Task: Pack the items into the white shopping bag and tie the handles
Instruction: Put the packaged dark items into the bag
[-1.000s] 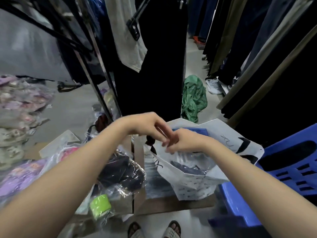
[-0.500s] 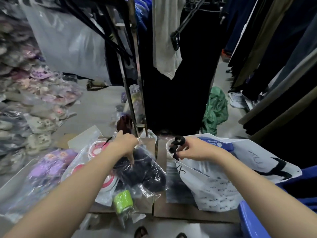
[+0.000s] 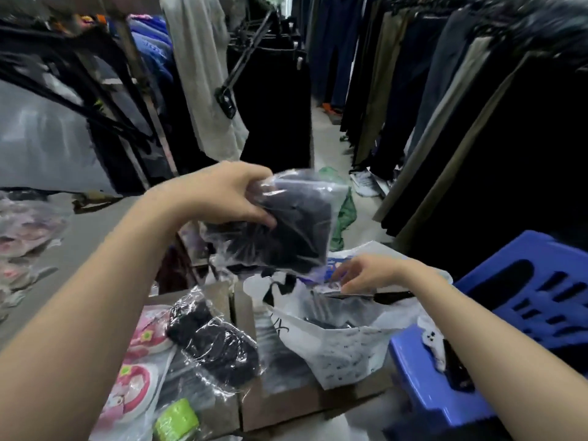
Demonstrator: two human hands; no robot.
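The left hand point(image 3: 222, 195) grips a plastic-wrapped dark garment point(image 3: 296, 224) just above the white shopping bag point(image 3: 343, 348) on the bench point(image 3: 286, 405), while the right hand point(image 3: 369, 273) pinches its rim open; holding that mouth wide should let the garment slide in flat.

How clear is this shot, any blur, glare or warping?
Head view: motion blur smears the hanging trousers at top right and the packet the left hand grips; its clear wrap glints; the wide-angle lens slants the rack pole; dark garments lose detail.
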